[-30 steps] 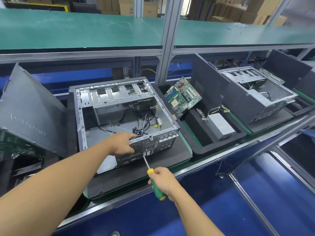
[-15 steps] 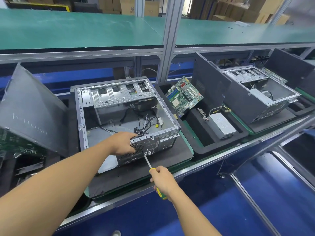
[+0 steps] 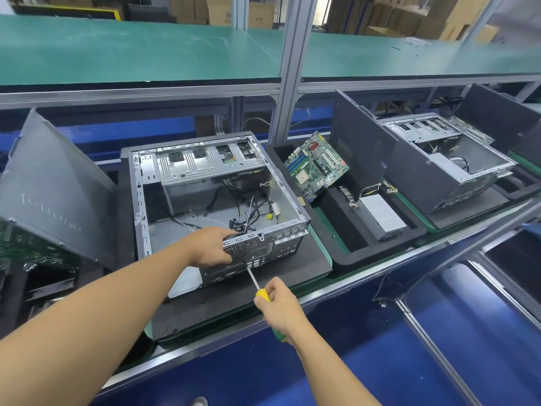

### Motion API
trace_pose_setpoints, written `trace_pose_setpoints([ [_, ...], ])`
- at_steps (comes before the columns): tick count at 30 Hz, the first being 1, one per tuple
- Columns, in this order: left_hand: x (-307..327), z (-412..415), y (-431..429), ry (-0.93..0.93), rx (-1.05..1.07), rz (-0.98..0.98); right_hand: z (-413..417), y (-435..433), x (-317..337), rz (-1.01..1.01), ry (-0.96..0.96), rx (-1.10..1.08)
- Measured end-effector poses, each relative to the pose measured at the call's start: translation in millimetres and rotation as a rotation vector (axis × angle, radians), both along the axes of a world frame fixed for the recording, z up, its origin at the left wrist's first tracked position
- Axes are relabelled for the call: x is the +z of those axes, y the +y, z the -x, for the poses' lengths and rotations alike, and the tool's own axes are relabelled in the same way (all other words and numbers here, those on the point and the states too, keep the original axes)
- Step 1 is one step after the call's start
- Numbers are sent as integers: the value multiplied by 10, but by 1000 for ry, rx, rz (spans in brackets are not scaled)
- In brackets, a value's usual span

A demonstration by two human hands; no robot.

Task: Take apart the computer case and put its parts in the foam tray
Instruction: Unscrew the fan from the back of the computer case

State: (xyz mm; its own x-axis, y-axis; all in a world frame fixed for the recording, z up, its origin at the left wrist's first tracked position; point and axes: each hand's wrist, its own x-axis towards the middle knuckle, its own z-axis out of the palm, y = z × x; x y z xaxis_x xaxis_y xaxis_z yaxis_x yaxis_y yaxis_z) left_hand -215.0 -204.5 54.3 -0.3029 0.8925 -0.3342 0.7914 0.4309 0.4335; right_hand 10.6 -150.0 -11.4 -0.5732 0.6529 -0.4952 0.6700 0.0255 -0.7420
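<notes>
Two things are held: your left hand (image 3: 212, 247) grips the computer case (image 3: 288, 186), and your right hand (image 3: 281, 306) grips the screwdriver (image 3: 254, 279).

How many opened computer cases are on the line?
2. The centre case, held by the left hand; the right case, beyond the foam tray. Another may hide behind the left panel.

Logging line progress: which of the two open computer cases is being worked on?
The left case: the left hand grips its rear edge and the right hand holds a screwdriver to its back panel. Nobody touches the right case.
</notes>
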Motion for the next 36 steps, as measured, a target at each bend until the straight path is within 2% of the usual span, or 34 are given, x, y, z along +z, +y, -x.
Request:
trace_pose_setpoints([
  [6, 4, 2, -5, -26, 3, -3, 23, -16, 16, 43, -22, -23],
  [12, 4, 2, -1, -14, 0, -8, 64, -7, 142, 222, -48, -35],
  [17, -15, 13, 2, -9, -2, -4, 28, 13, 154, 197, -49, 38],
  [22, -28, 19, 6, -7, 5, 2, -12, -11, 99, 252, 59, -40],
  [29, -23, 14, 3, -15, 17, 0, -28, -14, 49, 205, 58, -58],
  [36, -14, 10, -3, -17, 12, -5, 74, 20, 127, 432, 27, -126],
])
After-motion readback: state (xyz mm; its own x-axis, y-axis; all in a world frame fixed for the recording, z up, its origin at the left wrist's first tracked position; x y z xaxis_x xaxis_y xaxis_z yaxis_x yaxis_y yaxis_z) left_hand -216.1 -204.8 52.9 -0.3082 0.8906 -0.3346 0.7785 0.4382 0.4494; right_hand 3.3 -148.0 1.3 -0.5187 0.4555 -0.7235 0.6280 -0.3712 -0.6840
